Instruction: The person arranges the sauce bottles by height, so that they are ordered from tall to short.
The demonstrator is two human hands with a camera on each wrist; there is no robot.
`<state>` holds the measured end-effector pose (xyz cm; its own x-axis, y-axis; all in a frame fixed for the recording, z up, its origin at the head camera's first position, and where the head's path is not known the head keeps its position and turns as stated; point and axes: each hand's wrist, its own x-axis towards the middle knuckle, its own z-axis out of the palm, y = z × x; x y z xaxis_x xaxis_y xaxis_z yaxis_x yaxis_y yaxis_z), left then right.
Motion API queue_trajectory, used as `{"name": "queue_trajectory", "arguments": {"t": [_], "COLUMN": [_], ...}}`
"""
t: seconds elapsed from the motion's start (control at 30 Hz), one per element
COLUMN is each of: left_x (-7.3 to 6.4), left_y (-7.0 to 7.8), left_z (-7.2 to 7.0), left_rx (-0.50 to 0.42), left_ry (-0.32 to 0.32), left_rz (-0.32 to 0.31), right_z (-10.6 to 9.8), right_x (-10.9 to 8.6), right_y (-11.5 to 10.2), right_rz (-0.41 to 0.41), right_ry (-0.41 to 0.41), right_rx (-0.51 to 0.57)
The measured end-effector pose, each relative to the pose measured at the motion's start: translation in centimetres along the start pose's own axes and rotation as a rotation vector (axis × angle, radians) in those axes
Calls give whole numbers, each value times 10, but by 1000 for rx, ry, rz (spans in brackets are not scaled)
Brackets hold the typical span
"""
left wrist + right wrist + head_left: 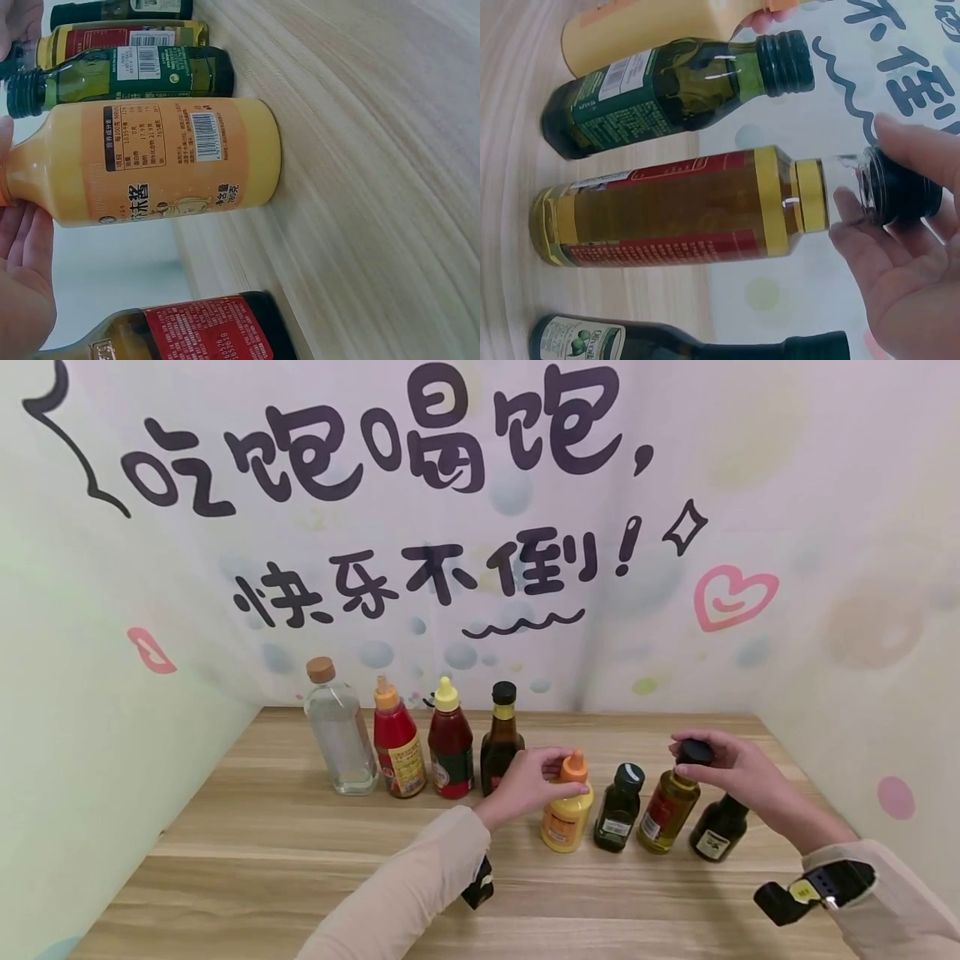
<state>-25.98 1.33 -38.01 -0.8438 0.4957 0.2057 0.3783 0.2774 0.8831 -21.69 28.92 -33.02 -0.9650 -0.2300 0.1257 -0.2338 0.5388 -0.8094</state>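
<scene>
My left hand [527, 785] pinches a yellow mustard squeeze bottle [564, 823] at its neck, just under the orange nozzle cap. In the left wrist view that mustard bottle [172, 161] shows its orange label and barcode. My right hand [738, 770] holds an oil bottle [666, 814] with a red label by its black cap [904, 187]; fingers and thumb lie on either side of the cap. Golden oil fills the body of this bottle [667, 206]. Between the two stands a small dark green bottle [618, 814]; right of the oil bottle is a dark bottle [718, 831] with a pale label.
Further left on the wooden table [247, 877] stand a clear bottle [341, 739], a red sauce bottle [400, 752], a darker red sauce bottle [452, 752] and a dark brown bottle [501, 747], partly behind my left hand. A printed cloth [450, 652] hangs behind.
</scene>
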Motion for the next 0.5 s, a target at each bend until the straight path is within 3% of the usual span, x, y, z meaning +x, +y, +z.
{"name": "queue_trajectory", "arguments": {"t": [0.17, 0.5], "left_x": [0, -2], "left_y": [-1, 0], "left_z": [2, 1], "left_rx": [-13, -5], "left_ry": [6, 21], "left_rz": [8, -5], "right_z": [-4, -10], "right_x": [1, 15], "right_y": [-5, -24], "right_rz": [33, -1], "right_ry": [47, 67], "right_rx": [-37, -69]}}
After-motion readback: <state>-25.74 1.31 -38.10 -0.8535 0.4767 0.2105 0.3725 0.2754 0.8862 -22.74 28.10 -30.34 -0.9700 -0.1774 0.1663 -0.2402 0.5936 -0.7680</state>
